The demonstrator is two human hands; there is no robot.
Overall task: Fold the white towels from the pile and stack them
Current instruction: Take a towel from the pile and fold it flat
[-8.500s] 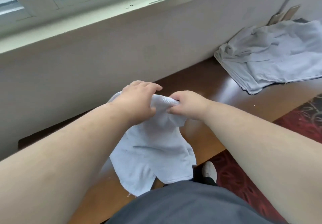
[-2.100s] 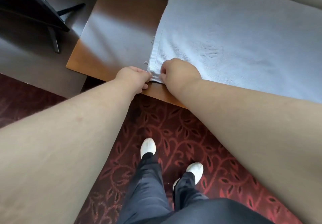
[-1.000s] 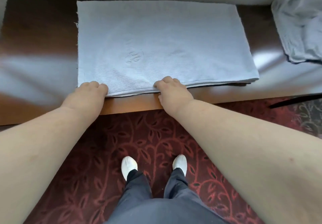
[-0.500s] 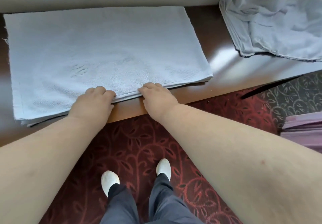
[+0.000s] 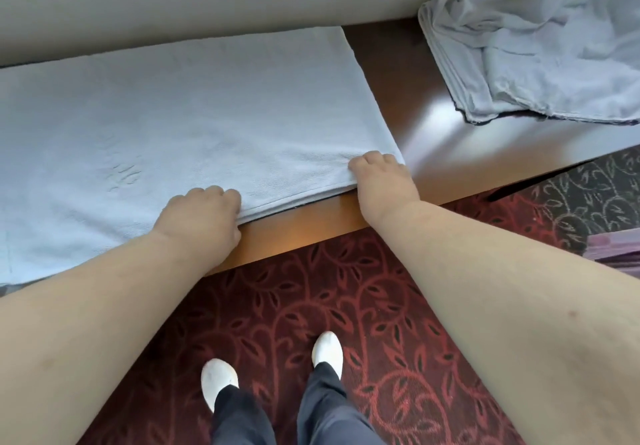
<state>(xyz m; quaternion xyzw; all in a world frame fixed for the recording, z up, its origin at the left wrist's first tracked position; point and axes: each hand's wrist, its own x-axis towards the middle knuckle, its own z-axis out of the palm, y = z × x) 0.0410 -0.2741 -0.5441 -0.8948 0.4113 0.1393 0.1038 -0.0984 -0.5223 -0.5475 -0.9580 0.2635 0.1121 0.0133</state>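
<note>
towel (image 5: pixel 194 122) flat on table (image 5: pixel 450 153) | left grip (image 5: pixel 202 217), right grip (image 5: pixel 382 181) pinching near hem (right at corner)

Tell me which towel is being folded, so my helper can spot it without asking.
On the dark wooden table along the wall, it is the wide towel lying flat at the left, with both hands at its near edge. Unlike the rumpled pile at the right, it is smooth and straight-edged.
</note>
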